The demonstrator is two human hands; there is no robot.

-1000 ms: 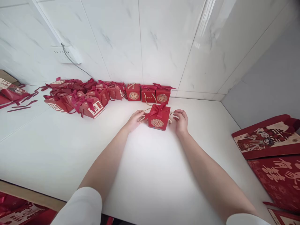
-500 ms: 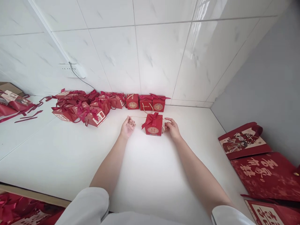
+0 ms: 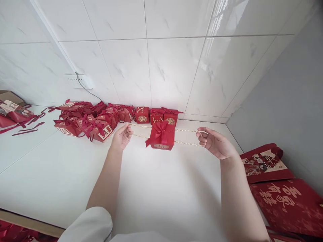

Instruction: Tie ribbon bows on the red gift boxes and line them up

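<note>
A red gift box (image 3: 162, 136) with a red ribbon bow on its lid and a round gold emblem on its front is between my hands. Twisted gold cord handles run out from both of its sides. My left hand (image 3: 122, 136) pinches the left cord handle (image 3: 140, 135), drawn straight out from the box. On the other side my right hand (image 3: 210, 140) has its fingers closed on the right cord handle (image 3: 186, 143), which is also taut. The box looks lifted towards me and tipped, though its gap from the table is hard to judge.
Finished-looking red boxes (image 3: 142, 115) stand along the tiled wall, with a pile of ribboned boxes (image 3: 99, 130) to their left. Loose ribbon strips (image 3: 29, 129) lie further left. Red gift bags (image 3: 285, 198) sit at the right, and a wall socket (image 3: 79, 81) has a cable.
My hands have moved apart, the right one farther, and the right cord handle is now pulled out straight. The box has come up and tilted, showing more of its top.
</note>
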